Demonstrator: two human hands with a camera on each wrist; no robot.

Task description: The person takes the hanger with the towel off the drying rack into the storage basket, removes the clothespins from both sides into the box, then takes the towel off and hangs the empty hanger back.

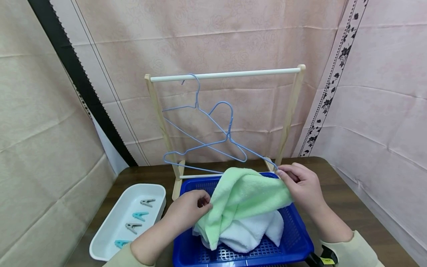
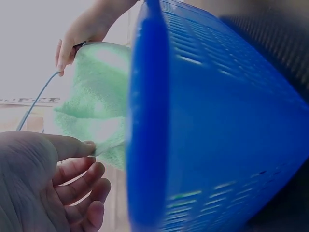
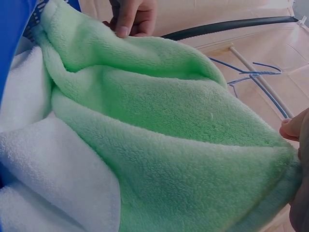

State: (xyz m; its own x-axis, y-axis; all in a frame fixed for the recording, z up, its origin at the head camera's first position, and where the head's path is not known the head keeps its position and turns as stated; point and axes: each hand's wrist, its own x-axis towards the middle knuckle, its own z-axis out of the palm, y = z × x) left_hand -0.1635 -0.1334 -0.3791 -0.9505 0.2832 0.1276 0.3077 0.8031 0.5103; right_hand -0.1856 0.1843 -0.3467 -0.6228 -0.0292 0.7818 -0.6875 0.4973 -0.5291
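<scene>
A light green towel (image 1: 248, 196) is lifted partly out of a blue plastic basket (image 1: 300, 241), above a white towel (image 1: 245, 233) lying inside. My left hand (image 1: 191, 207) pinches the green towel's left edge between thumb and fingers, as the left wrist view (image 2: 63, 179) shows. My right hand (image 1: 301, 183) pinches the right end of a blue wire clothes hanger (image 1: 228, 135) and also holds the towel's right corner. That hanger slants in front of the drying rack. A second blue hanger (image 1: 198, 92) hangs by its hook on the rack's white bar.
The small wooden rack (image 1: 290, 115) with its white top bar (image 1: 247, 73) stands behind the basket. Left of the basket sits a white tray (image 1: 125, 198) holding several grey and teal clothespins (image 1: 140, 216). Everything rests on a dark wooden table (image 1: 353, 222), with cloth curtains around it.
</scene>
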